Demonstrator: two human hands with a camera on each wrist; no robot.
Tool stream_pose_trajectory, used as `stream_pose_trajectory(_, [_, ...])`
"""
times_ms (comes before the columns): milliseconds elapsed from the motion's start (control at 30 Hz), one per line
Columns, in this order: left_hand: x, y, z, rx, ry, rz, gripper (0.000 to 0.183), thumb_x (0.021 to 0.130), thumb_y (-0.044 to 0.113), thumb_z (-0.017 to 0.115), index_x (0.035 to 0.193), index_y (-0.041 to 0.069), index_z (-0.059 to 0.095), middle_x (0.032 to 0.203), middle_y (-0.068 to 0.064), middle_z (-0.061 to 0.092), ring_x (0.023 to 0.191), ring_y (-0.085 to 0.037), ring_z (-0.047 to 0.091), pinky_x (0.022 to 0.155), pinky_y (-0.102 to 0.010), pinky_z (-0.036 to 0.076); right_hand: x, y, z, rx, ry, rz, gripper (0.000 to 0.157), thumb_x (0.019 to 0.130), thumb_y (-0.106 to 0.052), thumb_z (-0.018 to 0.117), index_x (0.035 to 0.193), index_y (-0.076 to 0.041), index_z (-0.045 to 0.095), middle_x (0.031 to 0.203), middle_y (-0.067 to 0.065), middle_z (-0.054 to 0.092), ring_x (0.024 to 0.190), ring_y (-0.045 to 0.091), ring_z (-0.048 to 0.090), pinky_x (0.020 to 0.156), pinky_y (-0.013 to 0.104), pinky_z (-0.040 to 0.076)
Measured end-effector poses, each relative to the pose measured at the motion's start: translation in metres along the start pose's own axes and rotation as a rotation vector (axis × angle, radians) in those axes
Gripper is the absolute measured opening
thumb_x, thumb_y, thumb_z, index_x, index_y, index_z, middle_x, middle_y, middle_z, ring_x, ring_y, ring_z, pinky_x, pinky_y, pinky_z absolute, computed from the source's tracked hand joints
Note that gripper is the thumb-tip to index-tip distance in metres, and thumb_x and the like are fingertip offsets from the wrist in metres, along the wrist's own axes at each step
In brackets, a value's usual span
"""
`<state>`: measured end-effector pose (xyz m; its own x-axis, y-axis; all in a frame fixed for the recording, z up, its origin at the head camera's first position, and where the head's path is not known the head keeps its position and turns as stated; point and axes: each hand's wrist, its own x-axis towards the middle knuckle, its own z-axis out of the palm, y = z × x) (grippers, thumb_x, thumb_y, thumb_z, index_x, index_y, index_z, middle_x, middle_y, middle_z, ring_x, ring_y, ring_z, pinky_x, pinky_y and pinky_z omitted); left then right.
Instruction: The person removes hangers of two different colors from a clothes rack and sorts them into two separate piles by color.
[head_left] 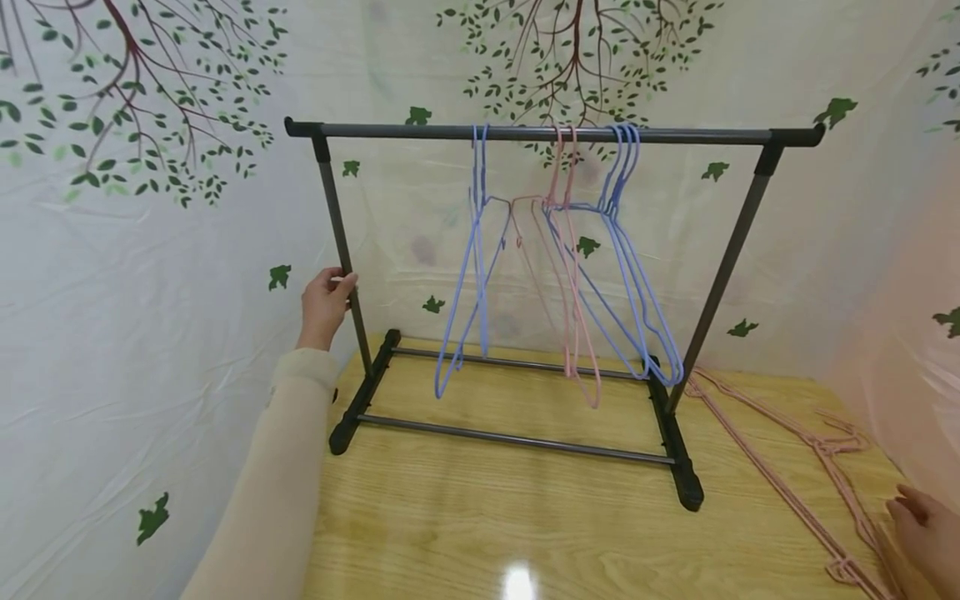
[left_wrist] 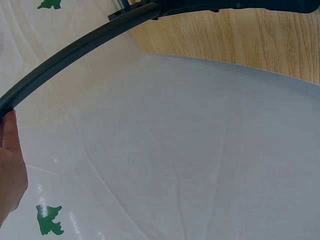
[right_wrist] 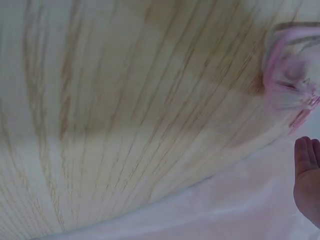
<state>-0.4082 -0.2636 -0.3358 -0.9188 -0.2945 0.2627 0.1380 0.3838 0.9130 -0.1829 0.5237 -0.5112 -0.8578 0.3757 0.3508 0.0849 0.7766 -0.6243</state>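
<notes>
In the head view my left hand (head_left: 324,308) grips the left upright of a dark metal clothes rack (head_left: 420,132), thumb in front. The left wrist view shows its fingers (left_wrist: 11,135) against the dark post (left_wrist: 75,54). Blue hangers (head_left: 483,167) and pink hangers (head_left: 553,175) hang from the top bar, with more blue hangers (head_left: 630,162) to their right. My right hand (head_left: 926,533), partly cut off at the lower right edge, holds nothing I can see. It is beside several pink hangers (head_left: 780,486) lying on the table.
The rack stands on a wood-grain table (head_left: 465,508), on black feet (head_left: 686,479) joined by two low rails. Behind and beside it hangs a pale sheet (head_left: 210,275) printed with branches and green leaves. Bare table surface lies in front of the rack.
</notes>
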Motion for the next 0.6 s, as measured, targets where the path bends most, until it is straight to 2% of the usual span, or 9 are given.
stream_pose_trajectory(133, [-0.002,0.001,0.0,0.008,0.001,0.005,0.045,0.103,0.037,0.053,0.133,0.003,0.054,0.121,-0.019,0.061,0.106,-0.027,0.059,0.095,-0.043,0.051,0.002,-0.006,0.0,-0.006,0.021,0.017,0.033,0.098,0.005,0.045,0.119,0.03,0.043,0.109,0.053,0.045,0.067,-0.03,0.02,0.051,0.004,0.033])
stream_pose_trajectory(300, [-0.003,0.001,-0.001,0.013,0.008,0.006,0.043,0.103,0.036,0.053,0.131,0.004,0.054,0.121,-0.019,0.061,0.106,-0.027,0.059,0.095,-0.043,0.051,0.006,-0.021,-0.004,-0.076,-0.024,0.01,0.037,0.101,-0.005,0.047,0.121,0.026,0.046,0.112,0.048,0.051,0.066,-0.027,0.022,0.05,0.007,0.034])
stream_pose_trajectory(367, [-0.003,0.001,-0.001,0.011,0.009,0.006,0.041,0.103,0.034,0.054,0.131,0.003,0.054,0.121,-0.019,0.061,0.105,-0.027,0.059,0.095,-0.044,0.051,0.008,-0.028,-0.006,-0.091,-0.065,0.021,0.043,0.103,-0.011,0.046,0.125,0.026,0.044,0.117,0.047,0.05,0.066,-0.013,0.048,0.05,0.008,0.034])
stream_pose_trajectory(400, [-0.004,0.001,-0.001,0.01,0.01,0.007,0.041,0.104,0.033,0.054,0.131,0.003,0.054,0.12,-0.019,0.061,0.105,-0.027,0.059,0.095,-0.044,0.051,0.01,-0.032,-0.007,-0.112,-0.08,0.024,0.045,0.104,-0.014,0.045,0.127,0.025,0.043,0.118,0.046,0.05,0.067,-0.006,0.053,0.05,0.009,0.034])
stream_pose_trajectory(433, [-0.004,0.001,-0.001,0.009,0.011,0.008,0.04,0.104,0.033,0.054,0.131,0.003,0.054,0.12,-0.019,0.061,0.104,-0.027,0.059,0.095,-0.044,0.051,0.012,-0.036,-0.008,-0.124,-0.09,0.031,0.047,0.105,-0.017,0.044,0.129,0.023,0.043,0.119,0.045,0.05,0.071,0.008,0.061,0.05,0.011,0.036])
stream_pose_trajectory(467, [-0.003,0.001,-0.001,0.007,0.013,0.008,0.04,0.104,0.033,0.054,0.13,0.003,0.055,0.12,-0.019,0.061,0.104,-0.027,0.059,0.095,-0.044,0.051,0.012,-0.041,-0.009,-0.132,-0.093,0.031,0.048,0.105,-0.019,0.044,0.129,0.022,0.044,0.119,0.045,0.051,0.076,0.024,0.065,0.055,0.016,0.041])
stream_pose_trajectory(533, [-0.003,0.001,0.0,0.007,0.014,0.009,0.04,0.103,0.033,0.054,0.13,0.003,0.055,0.12,-0.019,0.061,0.104,-0.027,0.059,0.095,-0.044,0.051,0.014,-0.051,-0.01,-0.146,-0.094,0.025,0.05,0.105,-0.022,0.043,0.13,0.02,0.045,0.119,0.043,0.053,0.091,0.053,0.06,0.066,0.03,0.049])
stream_pose_trajectory(600, [-0.003,0.001,0.0,0.008,0.014,0.009,0.041,0.103,0.034,0.054,0.13,0.003,0.055,0.12,-0.019,0.062,0.104,-0.027,0.059,0.095,-0.043,0.051,0.016,-0.061,-0.01,-0.172,-0.086,0.01,0.05,0.105,-0.026,0.044,0.13,0.018,0.048,0.115,0.041,0.057,0.092,0.054,0.06,0.074,0.049,0.048])
